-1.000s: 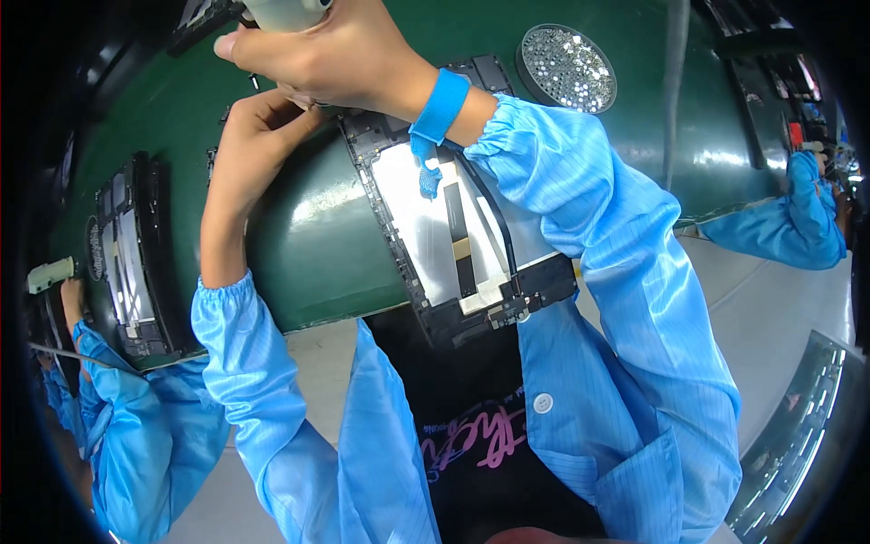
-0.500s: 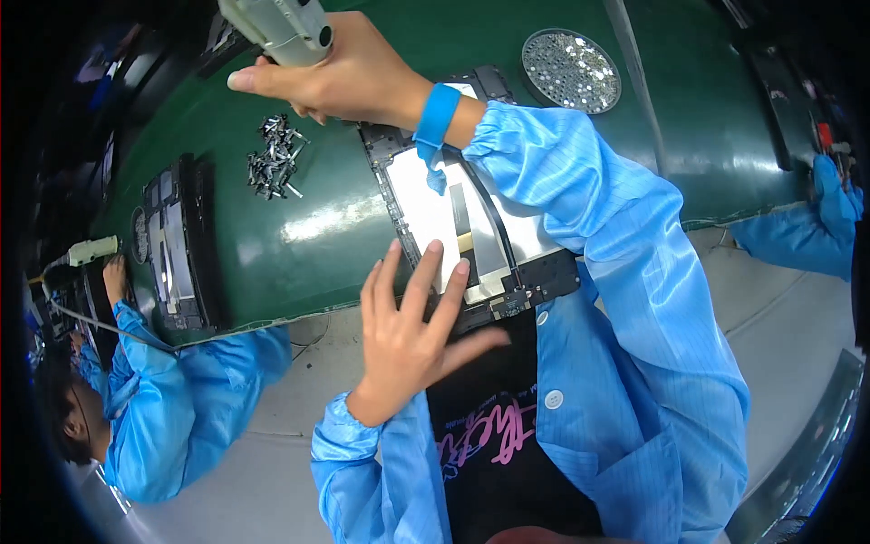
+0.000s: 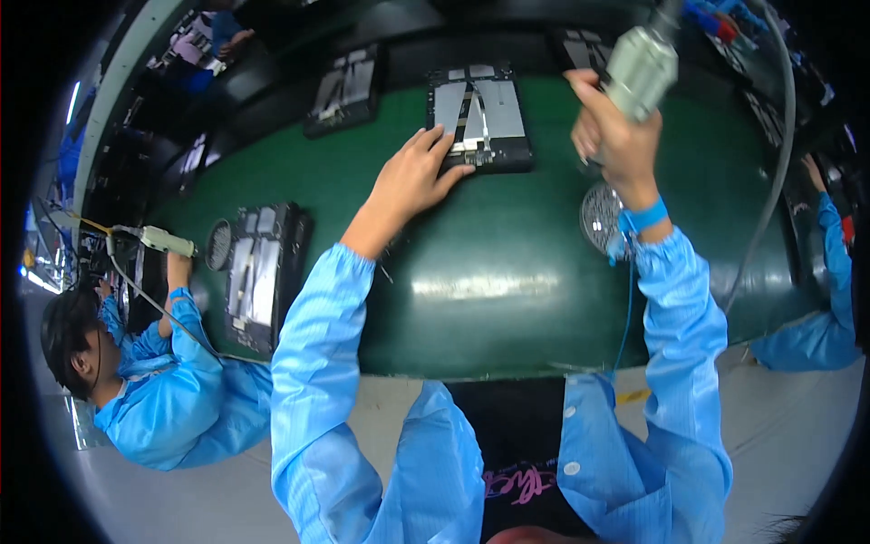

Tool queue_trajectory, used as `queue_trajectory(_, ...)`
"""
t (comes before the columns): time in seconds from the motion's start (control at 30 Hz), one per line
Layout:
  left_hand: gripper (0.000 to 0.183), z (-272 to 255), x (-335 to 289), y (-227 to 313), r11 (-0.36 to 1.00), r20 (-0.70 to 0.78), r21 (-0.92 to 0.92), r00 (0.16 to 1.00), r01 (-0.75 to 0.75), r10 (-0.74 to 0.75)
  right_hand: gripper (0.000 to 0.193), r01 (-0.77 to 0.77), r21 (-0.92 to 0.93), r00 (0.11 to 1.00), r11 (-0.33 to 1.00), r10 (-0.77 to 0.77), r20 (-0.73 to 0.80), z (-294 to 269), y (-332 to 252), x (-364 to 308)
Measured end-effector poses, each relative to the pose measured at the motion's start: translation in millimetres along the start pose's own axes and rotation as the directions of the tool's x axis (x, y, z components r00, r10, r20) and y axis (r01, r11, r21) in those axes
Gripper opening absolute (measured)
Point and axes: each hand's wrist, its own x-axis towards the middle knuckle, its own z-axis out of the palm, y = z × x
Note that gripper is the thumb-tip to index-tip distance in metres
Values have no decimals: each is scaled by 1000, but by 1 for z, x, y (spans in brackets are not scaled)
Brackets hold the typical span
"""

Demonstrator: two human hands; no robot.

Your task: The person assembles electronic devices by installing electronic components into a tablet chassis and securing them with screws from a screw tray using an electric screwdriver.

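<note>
My left hand (image 3: pixel 415 179) reaches to the far side of the bench, fingers apart. Its fingertips and thumb touch the near left corner of an opened tablet-like device (image 3: pixel 501 109). That device has a black frame, silver plates and a dark cable strip. In my right hand (image 3: pixel 621 145) is a pale electric screwdriver (image 3: pixel 642 74), wrapped by the fingers and raised over the right of the bench. Its tip cannot be made out. A blue wrist strap (image 3: pixel 644 218) with a thin cord circles my right wrist. Partly behind that wrist lies a round dish of small metal parts (image 3: pixel 600 222).
Similar devices stand at the far left (image 3: pixel 344 91) and near left (image 3: pixel 256 276) of the green bench (image 3: pixel 471 254). A grey cable (image 3: pixel 781 163) hangs down at the right. A co-worker in blue (image 3: pixel 172 390) sits at the left with another pale driver (image 3: pixel 168 241).
The device has moved from the bench's near edge to its far side, with my left hand at its corner. My right hand has swung from upper left to the right, still holding the screwdriver.
</note>
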Motion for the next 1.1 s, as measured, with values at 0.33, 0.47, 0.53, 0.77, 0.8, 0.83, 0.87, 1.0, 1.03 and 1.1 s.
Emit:
queue_trajectory(0.33,62,35,89,-133,988,42,154,999,19,-26,18,1,21,969,1000,4,-249,-105,18,-19)
queue_trajectory(0.47,48,-9,85,-200,887,-354,-3,829,463,-434,20,5,-32,950,999,-15,-311,-126,5,-35)
queue_trajectory(0.53,86,-58,17,-306,482,-183,353,565,802,-805,22,31,19,966,999,-25,-259,-122,9,-25)
queue_trajectory(0.77,88,-37,-2,-349,61,615,-207,178,976,-768,23,10,5,981,1000,-9,-193,-132,9,-39)
queue_trajectory(0.8,76,-25,11,-338,75,568,-206,182,976,-803,26,-13,-81,975,997,-5,-221,-133,12,-43)
queue_trajectory(0.83,63,-9,28,-315,95,549,-205,195,974,-813,28,-44,-95,975,995,22,-220,-137,9,-46)
queue_trajectory(0.87,52,-14,33,-306,94,569,-358,297,929,-767,29,-68,-84,978,994,50,-205,-133,3,-45)
queue_trajectory(1.0,42,-82,32,-310,333,254,-472,488,816,-835,17,-12,-36,994,999,8,-111,-110,2,-41)
queue_trajectory(1.03,39,-103,26,-300,444,157,-461,563,769,-812,16,-30,58,996,998,35,-82,-100,-1,-42)
queue_trajectory(1.1,38,-114,30,-227,243,256,-720,574,650,-778,14,-37,64,999,997,39,-34,-98,-5,-50)
